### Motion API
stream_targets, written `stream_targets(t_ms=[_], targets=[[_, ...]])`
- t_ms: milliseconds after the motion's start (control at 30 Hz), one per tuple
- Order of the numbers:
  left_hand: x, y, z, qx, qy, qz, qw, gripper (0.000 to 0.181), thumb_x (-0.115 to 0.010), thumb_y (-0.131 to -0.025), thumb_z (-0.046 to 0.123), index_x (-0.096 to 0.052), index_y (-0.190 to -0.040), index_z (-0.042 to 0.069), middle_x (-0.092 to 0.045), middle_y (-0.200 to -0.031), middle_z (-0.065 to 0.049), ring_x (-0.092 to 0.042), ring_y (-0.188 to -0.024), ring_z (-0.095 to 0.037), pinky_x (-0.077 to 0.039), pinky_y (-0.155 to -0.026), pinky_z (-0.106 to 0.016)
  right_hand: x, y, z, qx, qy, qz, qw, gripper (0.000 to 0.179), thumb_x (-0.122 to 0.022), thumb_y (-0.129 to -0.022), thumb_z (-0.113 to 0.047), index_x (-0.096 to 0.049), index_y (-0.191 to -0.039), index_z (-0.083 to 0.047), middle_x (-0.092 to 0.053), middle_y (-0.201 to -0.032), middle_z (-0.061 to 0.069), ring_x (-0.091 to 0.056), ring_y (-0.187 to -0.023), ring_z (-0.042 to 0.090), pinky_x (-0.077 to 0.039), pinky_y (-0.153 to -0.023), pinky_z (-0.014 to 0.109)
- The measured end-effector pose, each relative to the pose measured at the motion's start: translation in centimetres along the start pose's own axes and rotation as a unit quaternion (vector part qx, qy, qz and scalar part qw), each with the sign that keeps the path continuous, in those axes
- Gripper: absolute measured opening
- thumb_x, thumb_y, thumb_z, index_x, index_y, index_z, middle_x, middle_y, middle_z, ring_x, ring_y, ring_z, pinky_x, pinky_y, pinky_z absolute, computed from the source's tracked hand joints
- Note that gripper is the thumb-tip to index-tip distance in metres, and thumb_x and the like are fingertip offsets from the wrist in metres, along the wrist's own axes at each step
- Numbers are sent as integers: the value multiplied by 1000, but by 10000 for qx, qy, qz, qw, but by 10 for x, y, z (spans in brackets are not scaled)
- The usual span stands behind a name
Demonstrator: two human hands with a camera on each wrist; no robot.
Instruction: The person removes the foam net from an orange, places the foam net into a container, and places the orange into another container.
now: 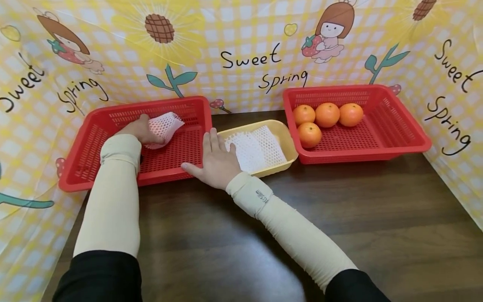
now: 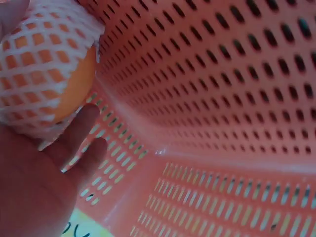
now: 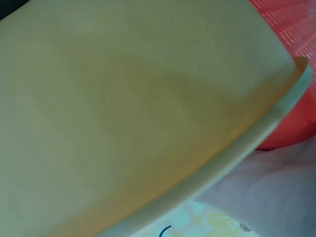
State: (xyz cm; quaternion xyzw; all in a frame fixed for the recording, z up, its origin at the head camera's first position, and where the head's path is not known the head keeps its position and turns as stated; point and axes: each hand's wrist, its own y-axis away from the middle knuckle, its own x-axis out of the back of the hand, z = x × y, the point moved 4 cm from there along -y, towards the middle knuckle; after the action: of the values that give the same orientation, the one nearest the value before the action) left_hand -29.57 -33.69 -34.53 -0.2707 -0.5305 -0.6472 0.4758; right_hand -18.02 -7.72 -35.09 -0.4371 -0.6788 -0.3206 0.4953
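An orange in a white foam net sleeve is inside the left red basket. My left hand holds it from its left side. In the left wrist view, the thumb lies on the netting and curled fingers come under the fruit, with bare orange peel showing past the sleeve's edge. My right hand lies with straight, spread fingers over the left basket's right edge and the near left corner of the yellow tray. White foam net sleeves lie flat in that tray.
On the right stands another red basket, with several bare oranges toward its left end. A checked, printed cloth rises behind and at both sides. Brown wooden tabletop stretches in front of the containers.
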Motion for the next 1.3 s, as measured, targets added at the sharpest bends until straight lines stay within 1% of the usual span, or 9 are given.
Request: stream_targets(t_ms=[300,433,733,867,933,1033,1133,1200,1300], targets=[[8,3,6,-569,-16,110,9983,116,-77,-81,50,-9,-152,-12,-42,-129,-34,-46,-111,-47,-36,-101,-62,2,0,-2,-75,39,-40,10000,108,-30,-91,-83,-11,-161,-3,-4,-168,15,-17,-152,31,-20,-115,60],[20,17,11,-835,-101,305,9960,109,-79,-80,49,-18,-148,-11,-46,-125,-31,-48,-107,-45,-39,-96,-60,2,1,-4,-51,-48,-93,9999,107,-30,-91,-82,-11,-161,-3,-4,-168,15,-16,-152,32,-19,-115,60],[43,72,46,-1396,-111,1037,9847,106,-82,-78,49,-23,-149,-4,-40,-131,-27,-47,-110,-43,-40,-95,-60,3,2,-3,-27,-221,-114,9997,107,-31,-92,-81,-9,-162,-3,-2,-168,15,-13,-152,34,-21,-115,60],[39,103,67,-1786,-20,1239,9761,101,-83,-80,35,-21,-151,-1,-34,-134,-28,-45,-111,-43,-42,-95,-61,6,5,1,97,-707,20,9974,103,-38,-94,-77,-13,-162,-4,-6,-168,16,-16,-151,35,-26,-114,57],[33,118,79,-1981,-35,1313,9713,99,-84,-79,28,-22,-151,1,-34,-133,-26,-46,-110,-43,-43,-94,-62,14,10,6,215,-1074,392,9932,89,-44,-99,-65,-24,-160,-4,-17,-166,17,-23,-149,34,-29,-114,53],[22,139,95,-2350,-109,1482,9606,93,-86,-76,19,-27,-146,0,-37,-130,-24,-47,-109,-40,-47,-92,-60,38,26,11,919,-1665,1823,9647,54,-56,-102,-33,-52,-144,0,-48,-148,19,-46,-135,32,-38,-109,44],[11,157,114,-2785,-375,1710,9443,87,-87,-72,12,-33,-138,-3,-41,-123,-22,-47,-107,-36,-50,-88,-54,64,51,13,1918,-1952,3341,9020,28,-57,-94,-4,-71,-117,4,-66,-121,17,-59,-114,30,-45,-101,36],[2,169,130,-3244,-635,1907,9243,84,-88,-70,10,-36,-134,-5,-45,-120,-22,-47,-106,-34,-51,-88,-50,76,69,15,2485,-2002,3976,8603,23,-56,-89,5,-74,-103,5,-69,-109,17,-62,-104,31,-49,-96,35],[-12,191,155,-4025,-1027,2301,8801,81,-88,-68,13,-40,-130,-7,-49,-115,-22,-49,-105,-33,-51,-88,-46,90,95,22,3061,-2056,4490,8139,21,-53,-85,10,-72,-91,7,-69,-103,20,-64,-97,34,-52,-91,40]])
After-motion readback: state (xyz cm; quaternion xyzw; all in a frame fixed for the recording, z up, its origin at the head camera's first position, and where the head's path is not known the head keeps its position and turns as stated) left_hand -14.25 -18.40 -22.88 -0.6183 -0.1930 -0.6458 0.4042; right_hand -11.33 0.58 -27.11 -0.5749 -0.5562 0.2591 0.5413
